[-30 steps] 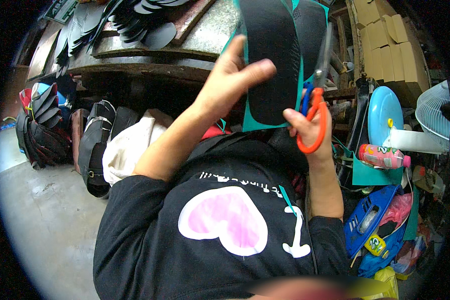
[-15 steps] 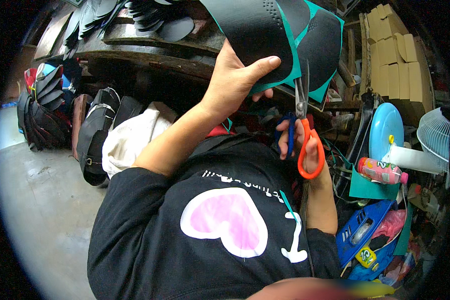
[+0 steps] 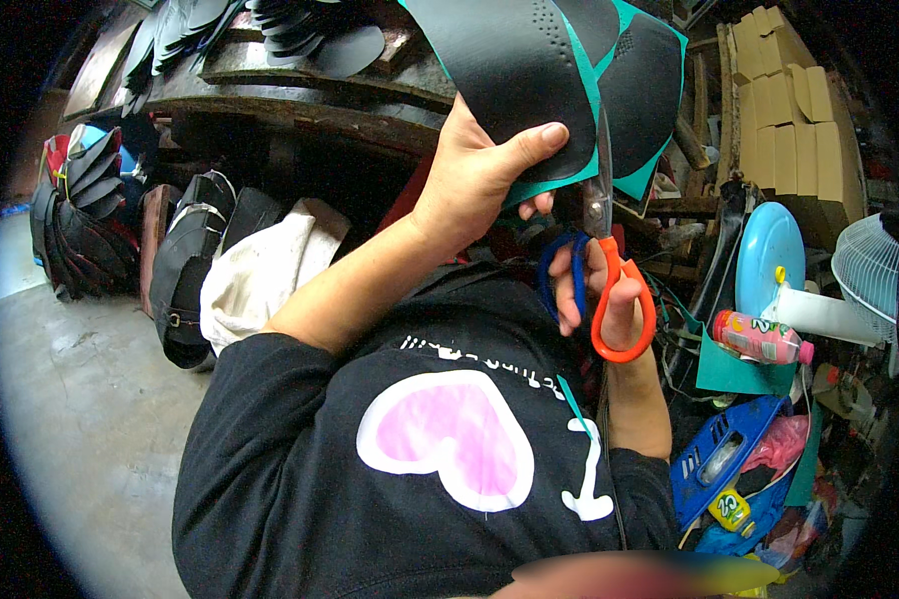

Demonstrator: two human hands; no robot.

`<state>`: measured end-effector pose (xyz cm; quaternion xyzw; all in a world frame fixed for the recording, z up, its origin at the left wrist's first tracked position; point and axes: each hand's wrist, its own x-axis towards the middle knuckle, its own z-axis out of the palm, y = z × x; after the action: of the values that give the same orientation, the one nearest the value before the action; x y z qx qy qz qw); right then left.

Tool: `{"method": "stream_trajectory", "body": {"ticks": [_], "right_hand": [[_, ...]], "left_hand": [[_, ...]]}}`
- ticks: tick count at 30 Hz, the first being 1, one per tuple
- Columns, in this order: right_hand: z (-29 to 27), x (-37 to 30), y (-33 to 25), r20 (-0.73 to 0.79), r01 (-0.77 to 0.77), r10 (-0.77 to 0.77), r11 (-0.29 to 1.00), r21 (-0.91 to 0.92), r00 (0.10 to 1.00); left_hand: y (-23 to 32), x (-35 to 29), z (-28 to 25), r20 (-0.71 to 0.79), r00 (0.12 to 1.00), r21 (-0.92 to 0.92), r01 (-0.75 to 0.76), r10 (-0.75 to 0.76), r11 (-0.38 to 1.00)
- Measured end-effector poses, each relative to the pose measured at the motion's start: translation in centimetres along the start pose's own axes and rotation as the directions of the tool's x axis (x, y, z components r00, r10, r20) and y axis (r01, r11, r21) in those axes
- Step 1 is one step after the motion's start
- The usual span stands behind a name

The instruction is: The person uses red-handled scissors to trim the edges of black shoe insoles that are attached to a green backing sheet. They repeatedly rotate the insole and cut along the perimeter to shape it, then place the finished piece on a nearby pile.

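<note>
My left hand [image 3: 479,170] grips black leather-like pieces [image 3: 514,80] backed with a teal sheet, the thumb pressed on top near the lower edge. Some fingers are hidden under the sheet. A second black piece [image 3: 641,105] on teal backing lies just right of it. My right hand [image 3: 624,317] holds scissors [image 3: 597,208] with one orange and one blue handle, fingers through the loops. The blades point away from me, at the teal margin between the two black pieces. A thin teal strip [image 3: 575,409] clings to my shirt front.
Stacks of black cut pieces [image 3: 350,52] lie on a wooden bench [image 3: 270,98]. Tied black pieces [image 3: 75,235] and a white cloth [image 3: 270,275] are at left. On the right are yellowish boxes [image 3: 794,130], a fan [image 3: 769,260], a pink bottle [image 3: 759,337] and a blue plastic item [image 3: 719,449].
The scissors have shifted slightly farther into the gap between the black pieces. Their handles are spread a little wider. My left hand keeps its hold, moving only slightly.
</note>
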<state>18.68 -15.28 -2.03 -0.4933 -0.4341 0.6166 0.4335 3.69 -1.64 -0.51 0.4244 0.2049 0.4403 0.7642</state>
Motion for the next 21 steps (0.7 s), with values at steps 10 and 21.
{"method": "stream_trajectory", "body": {"ticks": [10,21], "right_hand": [[0.0,0.4,-0.2,-0.066,0.043,-0.043,0.999,0.004,0.997],[-0.6,-0.3,0.2,-0.094,0.003,-0.005,1.0,-0.017,0.996]], "left_hand": [[0.2,-0.4,0.0,0.105,0.988,0.072,0.105,-0.112,0.992],[-0.2,0.1,-0.8,0.009,0.994,-0.102,0.113,-0.112,0.988]]}}
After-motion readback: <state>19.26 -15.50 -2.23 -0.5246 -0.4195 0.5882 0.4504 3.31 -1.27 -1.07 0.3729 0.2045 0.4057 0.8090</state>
